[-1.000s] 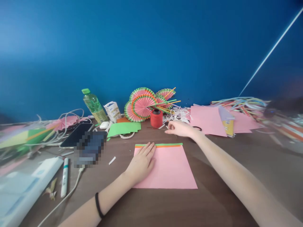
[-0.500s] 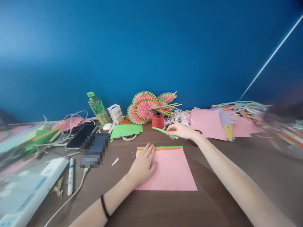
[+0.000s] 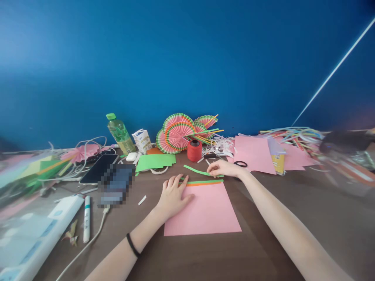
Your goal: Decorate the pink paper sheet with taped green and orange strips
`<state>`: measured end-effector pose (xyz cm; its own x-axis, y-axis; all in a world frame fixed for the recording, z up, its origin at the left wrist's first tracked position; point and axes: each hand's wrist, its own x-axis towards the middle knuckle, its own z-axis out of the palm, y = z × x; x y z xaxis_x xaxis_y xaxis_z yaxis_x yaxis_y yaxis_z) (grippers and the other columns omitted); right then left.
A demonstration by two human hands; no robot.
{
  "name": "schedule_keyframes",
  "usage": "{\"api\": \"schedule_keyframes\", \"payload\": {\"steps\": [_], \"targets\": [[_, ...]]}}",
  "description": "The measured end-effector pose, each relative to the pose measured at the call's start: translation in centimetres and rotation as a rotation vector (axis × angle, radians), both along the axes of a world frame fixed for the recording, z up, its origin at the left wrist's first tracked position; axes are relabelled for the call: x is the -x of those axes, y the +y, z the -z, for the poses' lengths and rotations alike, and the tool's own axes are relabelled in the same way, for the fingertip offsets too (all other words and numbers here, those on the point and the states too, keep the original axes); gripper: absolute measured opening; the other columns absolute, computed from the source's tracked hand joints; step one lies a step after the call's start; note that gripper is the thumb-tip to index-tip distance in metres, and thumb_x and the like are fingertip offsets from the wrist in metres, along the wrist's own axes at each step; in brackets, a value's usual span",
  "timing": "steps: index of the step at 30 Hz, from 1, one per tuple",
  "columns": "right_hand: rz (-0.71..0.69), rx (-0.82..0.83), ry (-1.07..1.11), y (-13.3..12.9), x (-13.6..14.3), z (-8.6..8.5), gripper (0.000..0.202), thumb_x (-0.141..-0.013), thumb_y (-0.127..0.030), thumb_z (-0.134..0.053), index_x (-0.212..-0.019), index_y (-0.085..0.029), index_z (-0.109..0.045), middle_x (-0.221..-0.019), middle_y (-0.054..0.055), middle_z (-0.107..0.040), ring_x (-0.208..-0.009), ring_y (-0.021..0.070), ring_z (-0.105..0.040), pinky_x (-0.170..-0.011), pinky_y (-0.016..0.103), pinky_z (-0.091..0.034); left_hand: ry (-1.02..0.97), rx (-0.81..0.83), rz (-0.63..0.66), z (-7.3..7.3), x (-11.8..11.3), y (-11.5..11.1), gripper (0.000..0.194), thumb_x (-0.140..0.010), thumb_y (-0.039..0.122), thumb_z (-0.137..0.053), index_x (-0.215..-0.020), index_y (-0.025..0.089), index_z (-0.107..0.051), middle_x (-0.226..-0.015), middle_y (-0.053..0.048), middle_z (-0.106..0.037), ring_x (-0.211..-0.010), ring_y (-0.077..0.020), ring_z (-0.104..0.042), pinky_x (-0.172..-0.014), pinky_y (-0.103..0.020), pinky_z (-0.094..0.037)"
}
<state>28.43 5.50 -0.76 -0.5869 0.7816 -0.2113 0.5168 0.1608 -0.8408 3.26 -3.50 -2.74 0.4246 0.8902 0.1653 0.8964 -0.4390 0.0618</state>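
A pink sheet (image 3: 205, 210) lies on the dark table, with an orange strip (image 3: 206, 183) and a green edge along its far side. My left hand (image 3: 173, 199) rests flat on the sheet's far left corner, fingers spread. Just beyond the sheet's far edge, my right hand (image 3: 220, 168) pinches a narrow green paper strip (image 3: 195, 169), whose left part sticks out to the left and curves a little. Near my right wrist are the black handles of scissors (image 3: 240, 164); their blades are not visible.
Pleated paper fans (image 3: 179, 134), a red spool (image 3: 194, 150) and green paper (image 3: 156, 160) stand or lie behind the sheet. Pink papers (image 3: 254, 154) lie to the right. On the left are a bottle (image 3: 120, 134), a phone (image 3: 99, 168), a marker (image 3: 87, 219) and a power strip (image 3: 43, 238).
My right hand has moved slightly nearer with the green strip, which now lies closer to the sheet's far edge. The fingers of my left hand have spread and shifted a little left.
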Motion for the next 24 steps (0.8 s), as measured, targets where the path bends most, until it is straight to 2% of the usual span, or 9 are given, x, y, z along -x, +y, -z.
{"api": "schedule_keyframes", "payload": {"steps": [7, 10, 13, 19, 24], "targets": [[0.054, -0.133, -0.219, 0.7, -0.3, 0.0, 0.020, -0.066, -0.033, -0.057, -0.073, -0.015, -0.065, -0.072, 0.002, -0.063, -0.067, 0.0148, -0.053, -0.061, 0.025, -0.038, -0.023, -0.141, -0.072, 1.1, 0.3, 0.5, 0.063, -0.082, 0.047, -0.039, -0.133, 0.008, -0.035, -0.128, -0.014, -0.048, -0.119, -0.0275, -0.040, -0.100, -0.044, -0.028], [0.069, -0.169, -0.253, 0.7, -0.2, -0.4, 0.024, -0.068, -0.036, -0.055, -0.073, -0.015, -0.064, -0.068, 0.002, -0.061, -0.065, 0.0152, -0.051, -0.060, 0.025, -0.036, -0.010, -0.185, -0.057, 1.0, 0.1, 0.5, 0.055, -0.084, 0.038, -0.037, -0.132, 0.009, -0.037, -0.131, -0.013, -0.046, -0.123, -0.0263, -0.037, -0.103, -0.043, -0.027], [0.029, -0.154, -0.259, 0.7, -0.2, -0.4, 0.025, -0.069, -0.038, -0.054, -0.073, -0.015, -0.064, -0.068, 0.001, -0.061, -0.065, 0.0149, -0.051, -0.059, 0.024, -0.036, 0.012, -0.178, -0.029, 0.8, 0.0, 0.3, 0.048, -0.086, 0.033, -0.035, -0.127, 0.010, -0.044, -0.130, -0.011, -0.048, -0.120, -0.0249, -0.042, -0.101, -0.042, -0.031], [0.076, -0.258, -0.292, 0.5, 0.9, 0.5, 0.022, -0.070, -0.035, -0.054, -0.072, -0.016, -0.064, -0.074, 0.003, -0.063, -0.067, 0.0151, -0.054, -0.058, 0.024, -0.037, 0.015, -0.152, -0.067, 1.5, -0.3, 0.2, 0.045, -0.086, 0.028, -0.035, -0.120, 0.004, -0.049, -0.125, -0.016, -0.052, -0.115, -0.0256, -0.048, -0.096, -0.039, -0.040], [0.108, -0.275, -0.311, 0.6, 1.4, 0.6, 0.023, -0.068, -0.037, -0.056, -0.069, -0.015, -0.063, -0.069, 0.002, -0.062, -0.062, 0.0138, -0.052, -0.055, 0.023, -0.035, -0.023, -0.137, -0.025, 1.6, -0.3, 0.3, 0.041, -0.086, 0.025, -0.035, -0.120, 0.008, -0.050, -0.126, -0.013, -0.052, -0.118, -0.0245, -0.046, -0.096, -0.037, -0.041]]}}
